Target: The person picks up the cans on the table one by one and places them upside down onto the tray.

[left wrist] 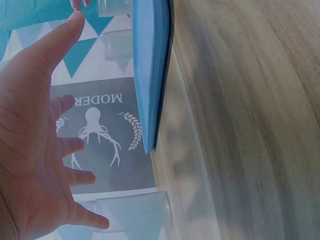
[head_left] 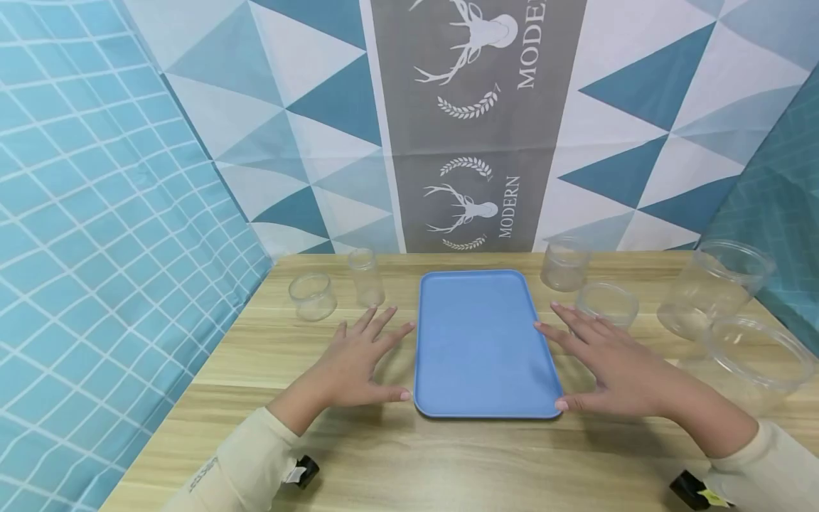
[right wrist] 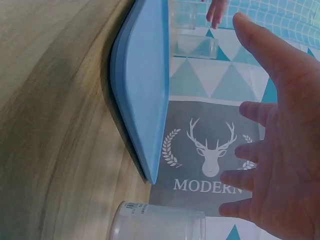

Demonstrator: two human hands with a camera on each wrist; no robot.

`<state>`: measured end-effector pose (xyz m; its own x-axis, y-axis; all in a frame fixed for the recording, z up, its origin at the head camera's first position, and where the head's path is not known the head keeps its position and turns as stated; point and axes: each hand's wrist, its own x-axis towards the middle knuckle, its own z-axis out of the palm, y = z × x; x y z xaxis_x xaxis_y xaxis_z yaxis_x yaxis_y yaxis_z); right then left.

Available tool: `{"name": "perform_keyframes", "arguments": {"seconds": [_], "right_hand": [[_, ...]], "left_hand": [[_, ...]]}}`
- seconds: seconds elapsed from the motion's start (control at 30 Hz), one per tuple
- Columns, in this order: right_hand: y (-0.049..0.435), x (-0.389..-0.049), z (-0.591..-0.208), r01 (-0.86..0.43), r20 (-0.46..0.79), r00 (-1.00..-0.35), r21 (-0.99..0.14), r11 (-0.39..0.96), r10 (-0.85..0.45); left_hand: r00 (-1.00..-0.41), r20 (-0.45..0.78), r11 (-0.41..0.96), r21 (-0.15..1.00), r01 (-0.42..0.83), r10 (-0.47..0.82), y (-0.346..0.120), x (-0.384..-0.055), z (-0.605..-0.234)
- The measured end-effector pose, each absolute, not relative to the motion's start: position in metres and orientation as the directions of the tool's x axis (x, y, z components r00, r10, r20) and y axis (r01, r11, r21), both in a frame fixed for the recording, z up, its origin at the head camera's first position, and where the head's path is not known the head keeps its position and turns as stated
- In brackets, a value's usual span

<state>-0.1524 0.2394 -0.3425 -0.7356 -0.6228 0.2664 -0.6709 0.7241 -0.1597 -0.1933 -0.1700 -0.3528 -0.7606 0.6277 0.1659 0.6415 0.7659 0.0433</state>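
Observation:
A blue rectangular tray (head_left: 485,348) lies flat on the wooden table, its surface bare. My left hand (head_left: 361,363) hovers by the tray's left side with fingers spread, the thumb tip close to the near left corner. On the opposite side my right hand (head_left: 617,370) is spread too, fingertips and thumb right at the tray's right edge. Neither hand grips anything. In the left wrist view the palm (left wrist: 35,150) faces the tray's side; the right palm (right wrist: 295,155) does likewise in its own wrist view.
Left of the tray stand a low clear jar (head_left: 313,297) and a narrow taller one (head_left: 367,279). At the right are a medium jar (head_left: 566,264), a low jar (head_left: 608,306) partly behind my hand, and two large jars (head_left: 713,288). Patterned cloth (head_left: 307,107) hangs behind the table.

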Motion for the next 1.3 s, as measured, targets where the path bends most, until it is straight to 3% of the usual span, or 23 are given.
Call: {"name": "perform_keyframes", "arguments": {"seconds": [0.4,1.07,1.3], "right_hand": [[0.239,-0.157,-0.345,-0.697,0.353,-0.7,-0.143,0.703,-0.621],[0.235,-0.167,-0.347,-0.755,0.481,-0.609,-0.107,0.648,-0.631],[0.233,-0.169,-0.345,-0.77,0.518,-0.58,-0.097,0.631,-0.628]], "left_hand": [[-0.75,0.201,0.759,0.042,0.65,0.631,-0.169,-0.195,-0.354],[-0.575,0.507,0.62,0.098,0.779,0.642,-0.165,-0.207,-0.352],[-0.563,0.563,0.603,0.137,0.786,0.605,-0.167,-0.212,-0.351]]}}
